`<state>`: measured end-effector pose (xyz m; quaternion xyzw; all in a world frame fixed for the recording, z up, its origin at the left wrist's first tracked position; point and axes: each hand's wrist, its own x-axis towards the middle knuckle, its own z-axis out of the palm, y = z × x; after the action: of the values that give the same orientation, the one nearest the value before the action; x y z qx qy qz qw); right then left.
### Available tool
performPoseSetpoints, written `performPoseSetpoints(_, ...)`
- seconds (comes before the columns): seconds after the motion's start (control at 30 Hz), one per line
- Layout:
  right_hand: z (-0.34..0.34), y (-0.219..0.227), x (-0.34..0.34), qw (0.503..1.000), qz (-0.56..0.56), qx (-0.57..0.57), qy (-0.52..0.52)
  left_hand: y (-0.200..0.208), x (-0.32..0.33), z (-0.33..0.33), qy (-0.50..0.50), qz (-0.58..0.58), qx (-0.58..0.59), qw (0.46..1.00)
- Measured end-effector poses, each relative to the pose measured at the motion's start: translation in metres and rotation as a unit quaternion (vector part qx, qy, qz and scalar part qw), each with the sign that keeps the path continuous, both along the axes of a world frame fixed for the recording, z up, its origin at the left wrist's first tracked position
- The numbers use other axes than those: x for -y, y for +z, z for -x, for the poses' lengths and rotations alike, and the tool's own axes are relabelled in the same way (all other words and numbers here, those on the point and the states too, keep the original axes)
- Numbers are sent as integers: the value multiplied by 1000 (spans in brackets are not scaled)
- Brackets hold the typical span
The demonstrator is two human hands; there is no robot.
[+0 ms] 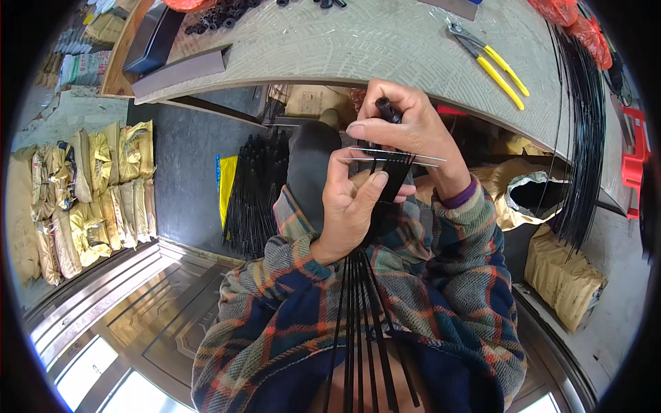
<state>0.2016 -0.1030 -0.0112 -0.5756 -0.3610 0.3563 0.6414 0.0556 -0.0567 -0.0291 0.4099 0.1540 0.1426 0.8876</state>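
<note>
My left hand [350, 205] is closed around a bundle of thin black rods [358, 296]. Their loose lengths fan out toward me over my lap and chest, and their far ends [398, 168] stand side by side between my hands. Two thin silvery wires [425, 158] lie across these ends. Just beyond, my right hand [416, 127] is closed with a dark tubular part [387, 109] between thumb and fingers. Its lower end is hidden behind the thumb. Whether the rods touch this part cannot be made out.
Yellow-handled pliers [492, 65] lie on the worktable [330, 51], near small black rings [224, 15] and a box [148, 41]. Long black rods [584, 131] hang over its right edge. More black rods [255, 196] stand on the left, near wrapped packages [89, 199]. An open sack [527, 193] is at right.
</note>
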Motion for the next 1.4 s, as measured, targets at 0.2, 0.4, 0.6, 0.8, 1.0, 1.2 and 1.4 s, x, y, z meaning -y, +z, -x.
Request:
performPoseSetpoints(0.2, 0, -1, -1, 999, -25, 26, 21, -1, -2, 2, 0, 3, 10, 1000)
performPoseSetpoints(0.4, 1, 3, 8, 998, -49, -27, -26, 4, -2, 3, 4, 7, -6, 1000)
performPoseSetpoints(0.6, 53, -37, 30, 914, -164, -128, -349, 4, -13, 2, 48, 16, -1, 999)
performPoseSetpoints(0.8, 76, -20, 30, 933, -113, -136, -313, 1, -16, 2, 59, -14, 18, 998)
performPoseSetpoints(1.0, 79, -22, 30, 914, -158, -193, -321, -1, -17, 5, 56, -24, 8, 998)
performPoseSetpoints(1.2, 74, -30, 27, 975, -31, -6, -221, -1, -18, 6, 92, -33, 16, 995)
performPoseSetpoints(1.4, 77, -31, 23, 977, -78, -123, -155, 11, -46, 12, 10, 6, 8, 1000)
